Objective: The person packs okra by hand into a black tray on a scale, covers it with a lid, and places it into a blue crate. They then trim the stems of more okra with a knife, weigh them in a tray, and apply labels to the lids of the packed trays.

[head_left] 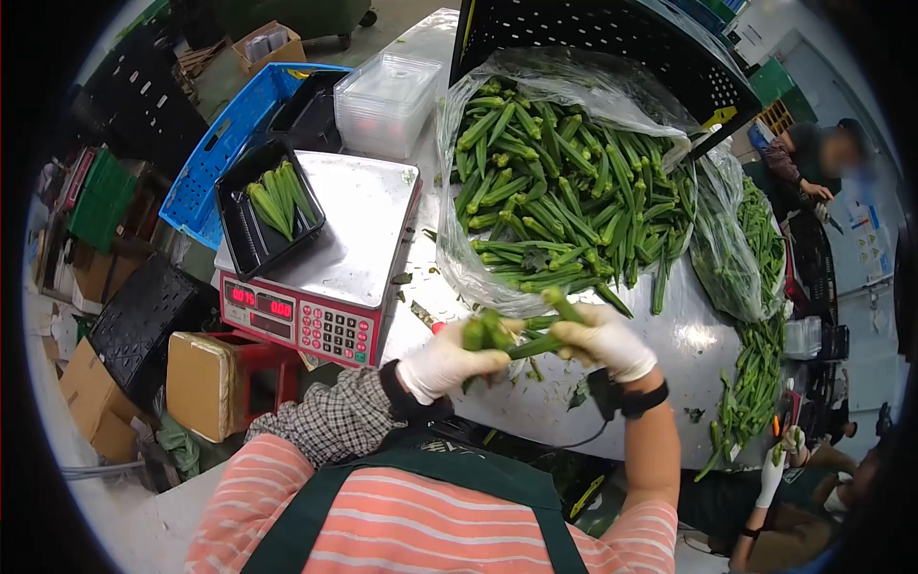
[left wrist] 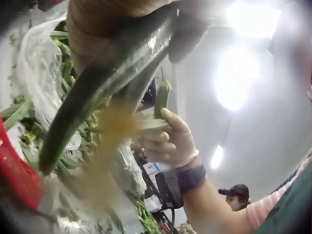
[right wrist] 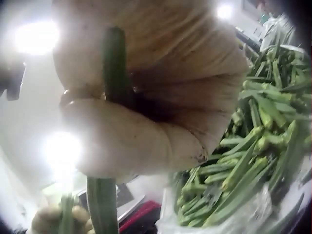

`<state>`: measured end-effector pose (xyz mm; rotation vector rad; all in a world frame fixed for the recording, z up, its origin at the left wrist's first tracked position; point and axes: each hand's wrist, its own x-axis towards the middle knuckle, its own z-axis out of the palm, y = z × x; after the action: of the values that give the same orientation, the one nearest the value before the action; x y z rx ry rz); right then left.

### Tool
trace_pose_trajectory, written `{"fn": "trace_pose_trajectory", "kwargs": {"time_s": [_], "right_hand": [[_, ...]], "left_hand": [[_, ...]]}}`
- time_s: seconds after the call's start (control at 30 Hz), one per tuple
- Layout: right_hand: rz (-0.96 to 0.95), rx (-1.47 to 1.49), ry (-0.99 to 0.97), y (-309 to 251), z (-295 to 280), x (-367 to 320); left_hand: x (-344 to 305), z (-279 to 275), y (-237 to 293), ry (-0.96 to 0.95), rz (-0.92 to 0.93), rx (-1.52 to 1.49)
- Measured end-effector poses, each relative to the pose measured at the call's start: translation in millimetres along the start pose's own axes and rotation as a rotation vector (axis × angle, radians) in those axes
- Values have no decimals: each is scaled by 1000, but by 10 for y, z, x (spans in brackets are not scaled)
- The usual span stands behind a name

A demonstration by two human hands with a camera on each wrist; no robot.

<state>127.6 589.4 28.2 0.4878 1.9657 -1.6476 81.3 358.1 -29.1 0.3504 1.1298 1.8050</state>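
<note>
My gloved left hand (head_left: 442, 364) grips several okra pods (head_left: 488, 332) in front of the metal table. Close up in the left wrist view, those long green pods (left wrist: 105, 80) poke out from under its fingers. To the right, my gloved right hand (head_left: 617, 346) holds okra (head_left: 562, 304) between thumb and fingers, close to the left hand's pods. In the right wrist view a pod (right wrist: 114, 63) passes through the curled glove. Just beyond both hands lies a large clear bag (head_left: 459, 273) full of loose okra (head_left: 574, 191).
A red scale (head_left: 296, 325) stands left, a black tray (head_left: 251, 258) with several okra pods on its plate. Behind it are a blue crate (head_left: 206, 163) and stacked clear containers (head_left: 387, 100). More bagged okra (head_left: 760, 230) lies right, near other people. A black perforated crate (head_left: 593, 48) stands behind.
</note>
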Motion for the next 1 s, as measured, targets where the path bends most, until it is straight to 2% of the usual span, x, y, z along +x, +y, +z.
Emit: {"fn": "trace_pose_trajectory", "kwargs": {"time_s": [0.07,0.1,0.17,0.2,0.27,0.37,0.4,0.47,0.57,0.6,0.73,0.8,0.87,0.93,1.0], "right_hand": [[-10,103,-83,-105,248,37],[-13,96,-89,-144,219,86],[-182,-10,77,-240,105,259],[-363,-78,274,-109,-133,536],[-422,-369,613,30,-671,1047],[-419,-786,850,80,-1008,1578],[-245,-842,795,58,-1028,1697],[-220,-961,797,278,-1156,2002],[-215,-902,628,330,-1252,2016],[-210,-902,632,398,-1295,2001],[-616,-733,803,571,-1336,1700],[-605,-286,740,378,-1019,1039],[-540,-135,689,465,-868,474],[-393,-63,664,764,-750,-164],[-300,271,646,1011,-461,-692]], "left_hand": [[40,102,-111,2,42,0],[32,96,-150,21,39,-160],[-4,6,-172,63,-8,-448],[-51,-50,-143,84,-54,-579],[-136,-153,-139,137,-41,-671],[-191,-233,-142,181,-2,-803],[-194,-247,-133,184,39,-833],[-205,-278,-115,208,75,-834],[-207,-327,-157,196,74,-853],[-197,-328,-165,173,81,-873],[-162,-259,-125,81,57,-925],[-142,-275,-155,8,30,-961],[-125,-266,-178,-76,14,-994],[-122,-254,-164,-128,-16,-998],[-116,-228,-152,-144,-29,-928]]}}
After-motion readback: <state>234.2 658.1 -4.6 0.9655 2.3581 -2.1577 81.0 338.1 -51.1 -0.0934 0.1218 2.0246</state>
